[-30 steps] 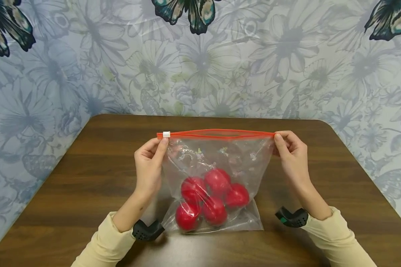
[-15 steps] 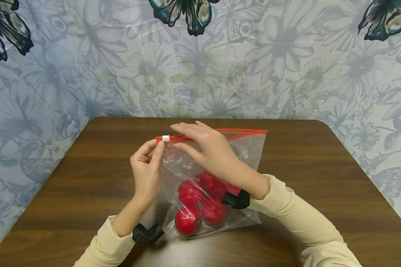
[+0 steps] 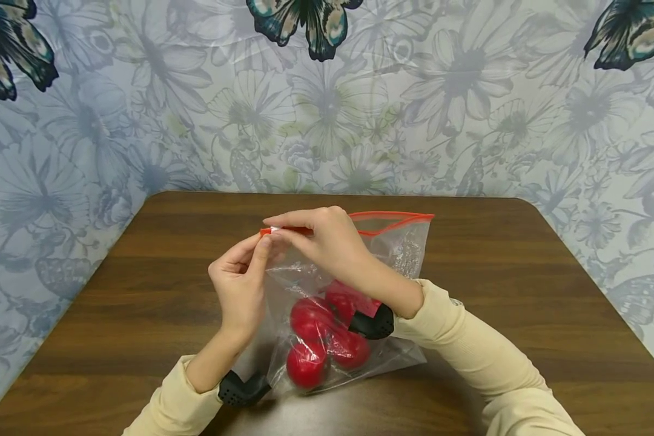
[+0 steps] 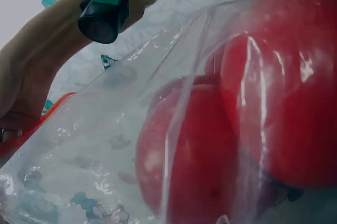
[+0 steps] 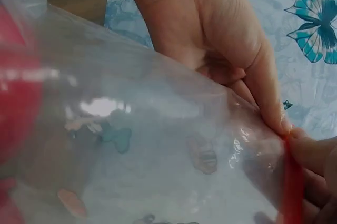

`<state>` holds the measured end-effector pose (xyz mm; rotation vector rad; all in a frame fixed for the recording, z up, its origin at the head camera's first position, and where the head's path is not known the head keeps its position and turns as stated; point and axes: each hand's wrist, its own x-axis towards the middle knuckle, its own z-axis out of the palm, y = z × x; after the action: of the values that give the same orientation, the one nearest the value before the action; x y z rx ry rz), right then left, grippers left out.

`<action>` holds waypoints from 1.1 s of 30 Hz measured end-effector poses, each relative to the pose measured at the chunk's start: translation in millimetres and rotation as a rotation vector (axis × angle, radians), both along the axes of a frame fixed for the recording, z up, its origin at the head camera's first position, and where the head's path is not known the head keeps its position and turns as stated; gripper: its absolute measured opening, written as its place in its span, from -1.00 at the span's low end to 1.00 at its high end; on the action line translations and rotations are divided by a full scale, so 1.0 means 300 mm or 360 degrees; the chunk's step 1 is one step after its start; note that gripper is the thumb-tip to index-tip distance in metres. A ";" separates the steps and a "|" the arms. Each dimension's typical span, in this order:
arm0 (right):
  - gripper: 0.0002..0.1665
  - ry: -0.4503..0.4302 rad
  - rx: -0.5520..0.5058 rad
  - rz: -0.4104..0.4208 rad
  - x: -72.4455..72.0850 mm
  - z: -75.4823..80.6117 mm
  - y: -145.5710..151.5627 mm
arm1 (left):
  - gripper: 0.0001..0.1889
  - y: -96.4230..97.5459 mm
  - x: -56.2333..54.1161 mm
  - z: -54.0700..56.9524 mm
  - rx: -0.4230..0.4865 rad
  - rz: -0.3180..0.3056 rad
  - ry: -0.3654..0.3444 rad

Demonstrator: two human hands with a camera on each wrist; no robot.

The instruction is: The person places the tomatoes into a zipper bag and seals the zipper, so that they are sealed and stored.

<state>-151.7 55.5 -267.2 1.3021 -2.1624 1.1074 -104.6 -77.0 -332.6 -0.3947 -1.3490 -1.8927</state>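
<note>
A clear slider zip bag (image 3: pixel 409 260) stands upright on the table, its red zip strip (image 3: pixel 395 214) at the top. Several smooth, round red things that look like tomatoes (image 3: pixel 307 364) lie inside. At the bag's upper left corner, my left hand (image 3: pixel 237 297) pinches the end of the strip between thumb and fingers. My right hand (image 3: pixel 335 242) reaches across the bag and pinches the white slider (image 3: pixel 274 229) right beside the left fingertips. Right of that hand, the bag's mouth gapes. The right forearm hides part of the red contents.
The brown wooden table (image 3: pixel 114 303) has a floral wall covering (image 3: pixel 441 121) with butterfly prints behind it. Black wrist devices sit below both hands; the right one (image 3: pixel 372 323) overlaps the bag in the head view.
My right hand has let go of the bag's right corner, moved left across it and taken hold of the slider. The left hand keeps its pinch. The right corner has shifted slightly left.
</note>
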 end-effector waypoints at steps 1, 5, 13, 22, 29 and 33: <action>-0.79 0.0034 -0.0019 0.0003 0.001 -0.004 0.002 | -0.85 0.002 0.001 0.000 0.0007 -0.0004 0.0005; -0.80 0.0255 -0.0082 -0.0077 0.007 -0.019 0.007 | -0.85 0.008 0.000 0.006 0.0009 0.0000 0.0003; -0.83 0.0437 -0.0244 -0.0151 0.015 -0.041 0.000 | -0.86 0.007 -0.002 0.024 0.0039 -0.0038 0.0020; -0.91 0.0160 -0.0325 -0.0101 0.016 -0.040 0.036 | -0.85 -0.001 -0.002 0.023 -0.0109 0.0065 0.0059; -0.93 0.0098 -0.0277 -0.0162 -0.008 -0.057 0.134 | -0.83 -0.008 0.003 0.025 -0.0049 0.0060 0.0067; -0.92 0.0105 -0.0222 -0.0218 -0.028 -0.068 0.208 | -0.84 -0.013 0.010 0.028 0.0038 0.0011 0.0074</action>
<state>-160.3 117.9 -287.5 1.0973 -2.0531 1.1225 -101.6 -80.7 -324.3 -0.4189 -1.2945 -1.8814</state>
